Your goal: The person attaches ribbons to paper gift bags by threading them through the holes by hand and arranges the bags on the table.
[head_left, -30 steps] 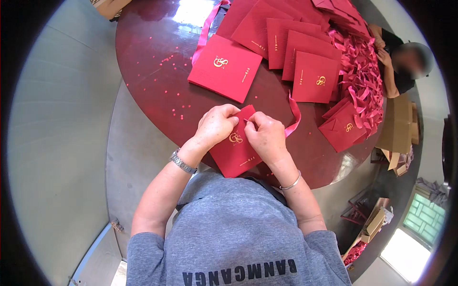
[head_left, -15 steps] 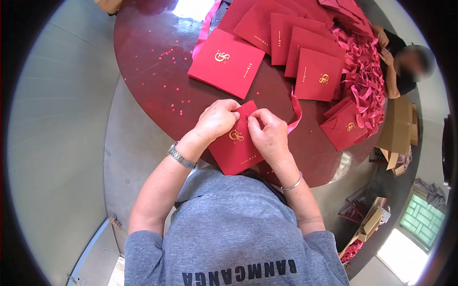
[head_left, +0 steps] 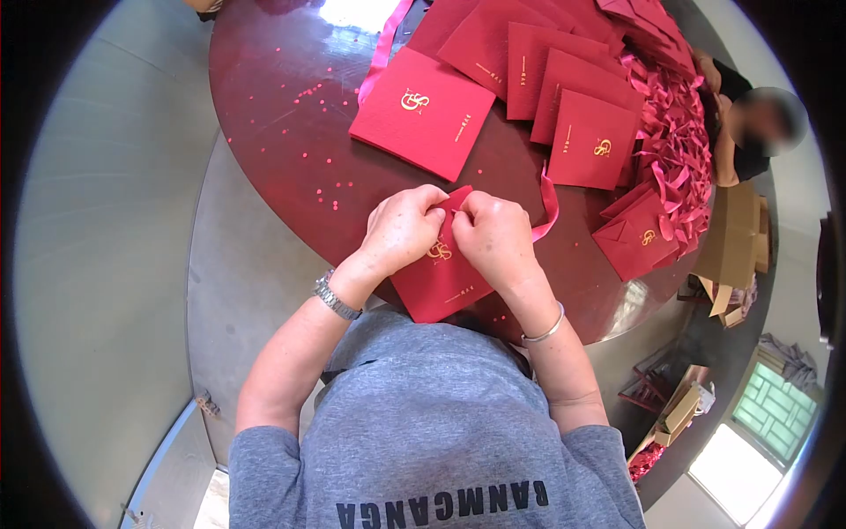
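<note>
A flat red paper gift bag [head_left: 432,295] with a gold logo and small gold lettering lies at the table's near edge, against my shirt. My left hand [head_left: 404,231] is closed on the bag's upper left part, thumb and fingers pinched at its top edge. Opposite it, my right hand [head_left: 495,238] is curled with its fingertips pressed together at the same top edge; what lies between them is hidden. Both hands partly cover the logo. A pink ribbon [head_left: 552,207] curves out from behind my right hand.
A stack of red bags [head_left: 423,115] lies just beyond my hands, with more fanned bags [head_left: 595,141] to its right. A heap of pink ribbons [head_left: 674,132] borders them. Red confetti dots dark red table [head_left: 282,159]. Another person [head_left: 749,132] sits at the far right, near cardboard boxes [head_left: 736,234].
My right hand has turned and its fingers have curled in tighter, shifting slightly left and up. My left hand has moved a little toward the right. The bag stays in place.
</note>
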`<state>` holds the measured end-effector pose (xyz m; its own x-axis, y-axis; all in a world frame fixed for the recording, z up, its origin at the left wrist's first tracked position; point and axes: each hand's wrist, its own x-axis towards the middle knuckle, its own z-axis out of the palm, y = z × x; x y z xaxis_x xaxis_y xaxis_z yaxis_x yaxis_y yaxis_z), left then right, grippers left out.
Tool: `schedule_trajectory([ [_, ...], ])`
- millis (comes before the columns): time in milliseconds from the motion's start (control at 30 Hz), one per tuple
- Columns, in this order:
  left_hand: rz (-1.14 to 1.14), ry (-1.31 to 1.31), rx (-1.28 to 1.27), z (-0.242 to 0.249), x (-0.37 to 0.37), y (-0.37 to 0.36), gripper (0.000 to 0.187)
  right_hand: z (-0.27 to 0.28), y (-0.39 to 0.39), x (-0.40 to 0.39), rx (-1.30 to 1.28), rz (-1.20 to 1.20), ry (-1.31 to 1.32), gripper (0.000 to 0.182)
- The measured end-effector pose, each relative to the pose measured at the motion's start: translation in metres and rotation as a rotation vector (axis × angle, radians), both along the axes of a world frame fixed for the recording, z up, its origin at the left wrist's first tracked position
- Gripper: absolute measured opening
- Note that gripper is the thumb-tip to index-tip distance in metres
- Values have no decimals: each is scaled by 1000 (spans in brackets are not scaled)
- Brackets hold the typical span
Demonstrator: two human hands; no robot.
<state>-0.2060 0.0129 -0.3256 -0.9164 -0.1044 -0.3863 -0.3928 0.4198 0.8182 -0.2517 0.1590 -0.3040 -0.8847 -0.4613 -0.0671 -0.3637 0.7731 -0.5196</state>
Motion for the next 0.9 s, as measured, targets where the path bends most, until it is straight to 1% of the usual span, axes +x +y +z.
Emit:
schedule_trajectory([
  [33,6,53,-56,0,1,2,22,4,-4,0,107,52,56,10],
  [67,8,53,-53,1,3,4,22,7,-8,1,214,103,110,11],
  [167,26,49,-77,9,3,6,22,11,-16,1,274,162,77,14],
  [233,7,41,-111,12,3,6,23,15,-17,-1,293,183,69,13],
  [267,9,42,-107,6,3,5,23,16,-18,-1,309,205,60,12],
  [300,34,73,-4,0,2,1,23,14,-14,-3,312,208,62,12],
  [333,61,102,100,-6,1,-2,24,10,-7,-5,195,172,44,11],
  [367,67,102,102,-12,1,-5,24,9,0,-7,79,138,25,11],
  [400,22,27,305,-6,-1,-10,21,12,5,-6,-101,79,-72,11],
  [433,-23,-48,508,-1,-3,-14,18,16,8,-3,-98,87,-72,11],
  [500,-48,-88,514,5,-4,-19,17,23,15,7,-278,-102,-305,11],
  [567,-101,-87,544,1,-4,-20,16,21,21,15,-302,-102,-305,11],
  [633,-87,-105,556,2,-3,-19,16,23,23,21,-342,-147,-286,9],
  [700,-113,-46,434,0,-3,-18,14,21,21,23,-316,-140,-245,9],
  [733,-112,-50,439,-2,-2,-18,14,19,20,23,-295,-130,-198,9],
  [800,-109,-5,303,-7,-1,-16,12,16,20,24,-286,-110,-171,8],
  [900,-106,-1,300,-7,0,-18,12,14,18,23,-266,-75,-117,8],
])
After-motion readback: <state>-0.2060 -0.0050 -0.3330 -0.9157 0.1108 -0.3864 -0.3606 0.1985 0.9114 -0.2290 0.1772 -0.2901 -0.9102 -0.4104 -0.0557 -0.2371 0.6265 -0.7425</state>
